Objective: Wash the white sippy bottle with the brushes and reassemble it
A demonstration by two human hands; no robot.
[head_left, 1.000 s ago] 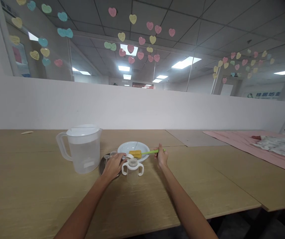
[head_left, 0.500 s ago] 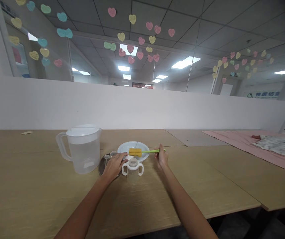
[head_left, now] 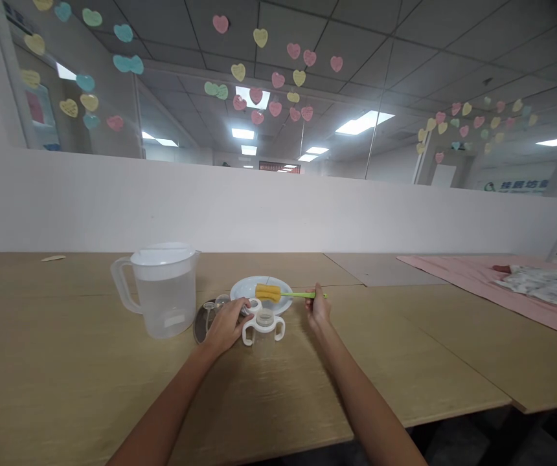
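Note:
My right hand [head_left: 318, 309] is closed around the green handle of a bottle brush [head_left: 267, 293], whose yellow sponge head is over a white plate [head_left: 240, 286]. Its sponge points left, toward my left hand [head_left: 226, 325]. Between the fingers of that hand is a white ring-shaped bottle collar [head_left: 254, 304], at the plate's near edge and close beside the sponge. In front of the plate stands a clear baby bottle [head_left: 265, 320] with two white handles and an open top. Partly behind my left hand, a dark round dish [head_left: 199, 329] bears small clear bottle parts [head_left: 221, 301].
A large clear pitcher [head_left: 168, 303] with a white lid, holding water, stands left of the dish. To the far right, a pink cloth [head_left: 458, 275] lies with a patterned garment [head_left: 545, 283] on it. Behind the table [head_left: 89, 382] rises a white wall [head_left: 259, 207] with windows above.
The brush and my right hand have shifted slightly right. The white collar has tilted so its round opening now shows. The bottle appears slightly further right.

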